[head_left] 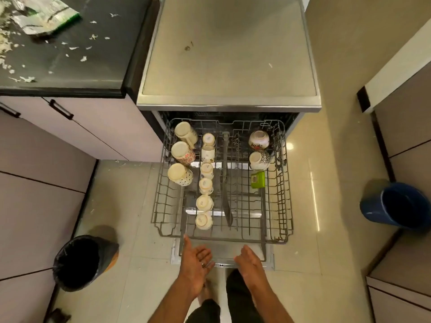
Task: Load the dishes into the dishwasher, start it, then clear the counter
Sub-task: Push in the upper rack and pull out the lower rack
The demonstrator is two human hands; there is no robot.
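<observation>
Counter (70, 66), upper left of frame: dark, littered with white scraps and a crumpled packet (44, 16). Bin (79, 262) at lower left. Rack (163, 194) at centre, pulled out over the open door, long axis running toward frame bottom. Mugs (183, 151) at its left; cups (205, 190) in a file along that axis, bases up. Knife (226, 194) lies alongside, tip toward frame bottom. Left hand (196, 259) and right hand (250, 262) just below rack front, fingers apart, holding nothing. Bucket (394, 206) at right.

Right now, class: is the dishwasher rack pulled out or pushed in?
Pulled out. The rack sits over the lowered door, clear of the dishwasher, with cups in full view.
</observation>
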